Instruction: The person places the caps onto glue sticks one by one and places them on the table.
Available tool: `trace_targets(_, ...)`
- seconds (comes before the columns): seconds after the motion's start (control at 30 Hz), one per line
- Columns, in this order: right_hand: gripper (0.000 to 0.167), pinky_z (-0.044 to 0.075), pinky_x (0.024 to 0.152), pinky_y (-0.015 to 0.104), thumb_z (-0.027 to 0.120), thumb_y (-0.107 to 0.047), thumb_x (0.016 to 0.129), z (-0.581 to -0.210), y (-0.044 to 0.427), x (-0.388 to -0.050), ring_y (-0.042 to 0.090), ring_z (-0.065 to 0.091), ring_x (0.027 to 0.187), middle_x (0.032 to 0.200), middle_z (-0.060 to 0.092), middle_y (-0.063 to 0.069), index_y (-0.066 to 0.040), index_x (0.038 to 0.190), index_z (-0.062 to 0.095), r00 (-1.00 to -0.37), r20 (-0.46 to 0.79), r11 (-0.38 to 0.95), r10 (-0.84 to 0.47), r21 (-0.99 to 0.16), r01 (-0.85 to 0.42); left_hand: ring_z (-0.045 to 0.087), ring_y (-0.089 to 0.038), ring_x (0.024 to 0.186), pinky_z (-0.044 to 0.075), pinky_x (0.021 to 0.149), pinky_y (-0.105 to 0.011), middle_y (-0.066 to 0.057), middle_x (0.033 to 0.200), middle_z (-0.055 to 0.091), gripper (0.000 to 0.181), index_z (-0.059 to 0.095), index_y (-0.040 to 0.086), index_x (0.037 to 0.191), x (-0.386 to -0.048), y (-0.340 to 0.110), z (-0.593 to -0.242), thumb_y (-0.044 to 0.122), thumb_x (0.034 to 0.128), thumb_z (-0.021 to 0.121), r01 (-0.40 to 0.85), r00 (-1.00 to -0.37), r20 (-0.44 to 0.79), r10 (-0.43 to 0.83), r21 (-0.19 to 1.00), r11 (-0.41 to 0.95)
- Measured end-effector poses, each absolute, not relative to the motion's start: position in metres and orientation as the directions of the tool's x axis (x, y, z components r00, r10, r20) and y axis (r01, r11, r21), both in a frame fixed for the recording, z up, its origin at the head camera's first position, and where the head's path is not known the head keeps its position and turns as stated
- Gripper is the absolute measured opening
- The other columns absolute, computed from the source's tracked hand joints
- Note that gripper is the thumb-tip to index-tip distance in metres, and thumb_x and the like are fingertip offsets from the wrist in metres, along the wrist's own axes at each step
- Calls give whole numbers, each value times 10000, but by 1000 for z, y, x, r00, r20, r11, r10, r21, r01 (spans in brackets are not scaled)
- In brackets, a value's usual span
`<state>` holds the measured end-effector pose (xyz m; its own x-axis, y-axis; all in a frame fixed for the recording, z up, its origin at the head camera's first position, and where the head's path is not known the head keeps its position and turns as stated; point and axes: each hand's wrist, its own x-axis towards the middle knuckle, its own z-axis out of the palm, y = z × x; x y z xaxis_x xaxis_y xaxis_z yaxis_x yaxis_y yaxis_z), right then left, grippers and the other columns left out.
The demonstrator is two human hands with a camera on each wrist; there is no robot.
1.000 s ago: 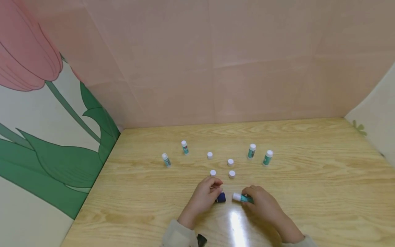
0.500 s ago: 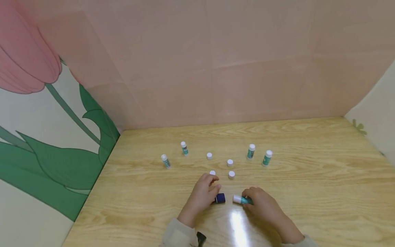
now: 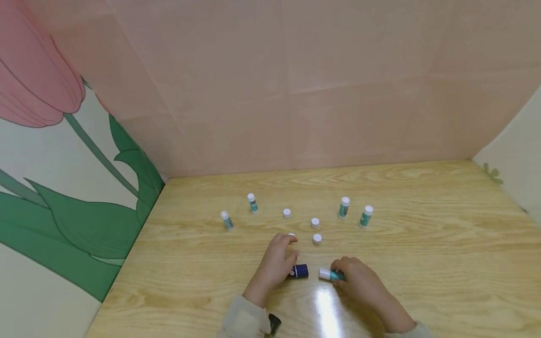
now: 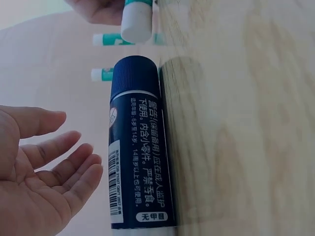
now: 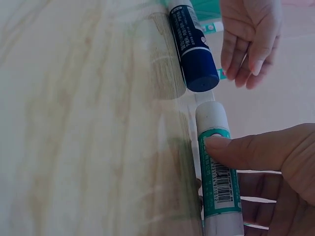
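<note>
- Your left grip [image 3: 274,263] is released: the fingers are spread and slightly bent, just beside the navy glue stick [image 3: 301,271], with a gap showing in the left wrist view.
- The navy glue stick lies on its side on the desk [image 3: 169,291], its ribbed cap turned toward the right edge. You can see white print and a barcode on its label.
- Your right grip [image 3: 361,281] is grasping the teal glue stick [image 3: 326,274], thumb on its label and fingers at the other side. You cannot tell whether it rests on the desk or is held just above.
- The teal glue stick's white end points toward the left edge and faces the navy cap, near it but apart.
- Toward the far-left corner from your hands, two capped sticks stand upright: the nearer stick [image 3: 227,220] and the farther stick [image 3: 252,203].
- Toward the far-right corner from your hands, a slim stick [image 3: 344,207] and its neighbour [image 3: 366,216] also stand upright.
- Between those pairs you have four short white pieces: the rear piece [image 3: 287,213] nearest the far edge, the middle piece [image 3: 315,223], the front piece [image 3: 317,239], and one partly hidden behind your left grip.
- A pinkish cloth [image 3: 296,94] hangs behind the far edge.
</note>
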<state>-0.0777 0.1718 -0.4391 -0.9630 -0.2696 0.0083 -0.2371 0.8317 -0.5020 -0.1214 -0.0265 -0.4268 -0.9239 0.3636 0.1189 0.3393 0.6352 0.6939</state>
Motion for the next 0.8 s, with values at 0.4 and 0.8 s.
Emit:
trace_targets(0.4, 187, 391, 590, 263, 721, -68, 641, -438, 172, -80, 80, 423, 646, 674, 464, -110, -134, 775, 608, -961, -8, 828, -277, -510, -234, 442, -191, 1022, 383, 853, -319, -39, 1055, 481, 291, 529, 26, 1099, -128, -24, -426, 120, 828, 575, 307, -937, 84, 340, 664, 682)
trace_targets(0.8, 201, 397, 597, 276, 723, -61, 635, -440, 172, -80, 83, 427, 651, 678, 461, -104, -129, 783, 605, -960, -20, 829, -279, -510, -230, 437, -200, 1006, 388, 842, -318, -52, 1049, 470, 321, 514, 30, 1122, -132, -20, -428, 116, 820, 581, 301, -938, 54, 343, 618, 726)
